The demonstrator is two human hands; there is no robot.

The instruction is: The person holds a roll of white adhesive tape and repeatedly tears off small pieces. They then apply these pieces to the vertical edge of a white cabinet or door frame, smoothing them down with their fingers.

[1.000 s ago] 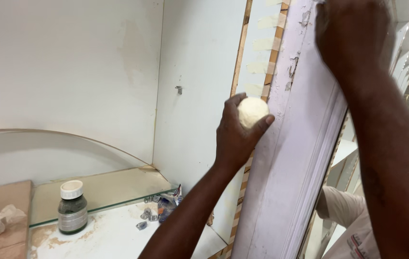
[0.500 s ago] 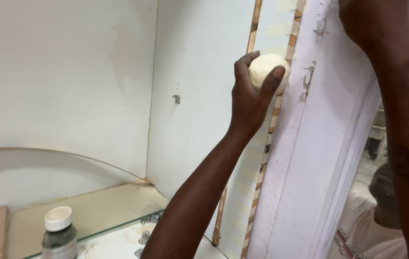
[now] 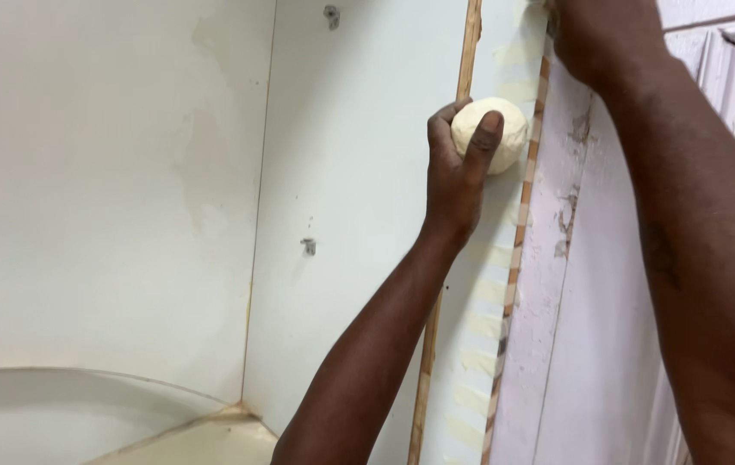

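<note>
My left hand (image 3: 453,168) grips a pale cream ball of putty (image 3: 495,131) and presses it against the narrow edge panel between two thin wooden strips (image 3: 426,362). My right hand (image 3: 595,30) reaches up along the white painted frame (image 3: 574,344) at the top of the view; its fingers are cut off by the picture's edge, so what they touch is hidden. Pale putty patches (image 3: 481,297) dot the edge panel below the ball.
White cabinet walls (image 3: 109,189) meet in a corner on the left, with a small metal shelf bracket (image 3: 309,246) on the side panel and another bracket (image 3: 331,14) at the top. A curved shelf edge (image 3: 83,379) shows at the bottom left.
My left hand has carried the putty ball upward along the edge panel. The view has tilted up, so the jar and shelf clutter have dropped out of sight.
</note>
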